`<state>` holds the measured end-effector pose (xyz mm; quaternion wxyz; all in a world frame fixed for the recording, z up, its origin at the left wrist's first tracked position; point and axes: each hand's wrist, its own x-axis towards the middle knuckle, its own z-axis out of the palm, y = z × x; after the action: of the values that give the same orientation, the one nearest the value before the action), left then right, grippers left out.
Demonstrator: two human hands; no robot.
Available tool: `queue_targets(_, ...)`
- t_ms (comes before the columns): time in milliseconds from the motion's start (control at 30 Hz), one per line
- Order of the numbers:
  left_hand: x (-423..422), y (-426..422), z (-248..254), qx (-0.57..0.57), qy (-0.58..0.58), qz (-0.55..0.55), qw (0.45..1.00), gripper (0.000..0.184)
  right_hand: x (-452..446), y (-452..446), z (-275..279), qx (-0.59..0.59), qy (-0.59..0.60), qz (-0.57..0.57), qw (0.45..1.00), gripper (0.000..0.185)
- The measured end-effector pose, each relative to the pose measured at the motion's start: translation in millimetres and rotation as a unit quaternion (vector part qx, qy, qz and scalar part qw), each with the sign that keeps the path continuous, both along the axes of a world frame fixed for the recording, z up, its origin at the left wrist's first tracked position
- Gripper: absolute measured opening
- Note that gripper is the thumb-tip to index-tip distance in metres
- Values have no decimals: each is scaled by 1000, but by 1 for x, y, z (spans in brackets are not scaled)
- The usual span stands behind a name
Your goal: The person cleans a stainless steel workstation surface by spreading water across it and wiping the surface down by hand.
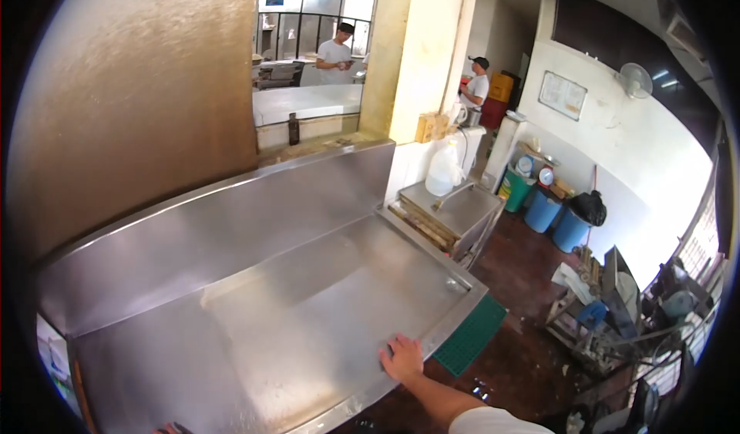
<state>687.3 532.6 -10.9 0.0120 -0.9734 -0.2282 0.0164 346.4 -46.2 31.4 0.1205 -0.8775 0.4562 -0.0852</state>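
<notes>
My right hand rests on the near right part of a stainless steel table, close to its raised front rim. Its fingers are apart and lie on the metal, with nothing held in them. Only a sliver of my left hand shows at the bottom edge, over the left part of the table. A small dark thing is beside it; what it is and whether the hand grips it cannot be made out. The tabletop looks wet or smeared in pale patches.
A steel backsplash runs along the table's far side. Beyond the right end stand a lidded steel chest with a plastic jug, blue drums and machinery. A green mat lies below. Two people work farther back.
</notes>
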Motion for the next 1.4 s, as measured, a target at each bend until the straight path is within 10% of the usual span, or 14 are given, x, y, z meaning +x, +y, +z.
queue_targets(1400, -20, -64, 59, -33, 62, 81, 994, 88, 1, 1, -7, -18, 7, -26, 999, 51)
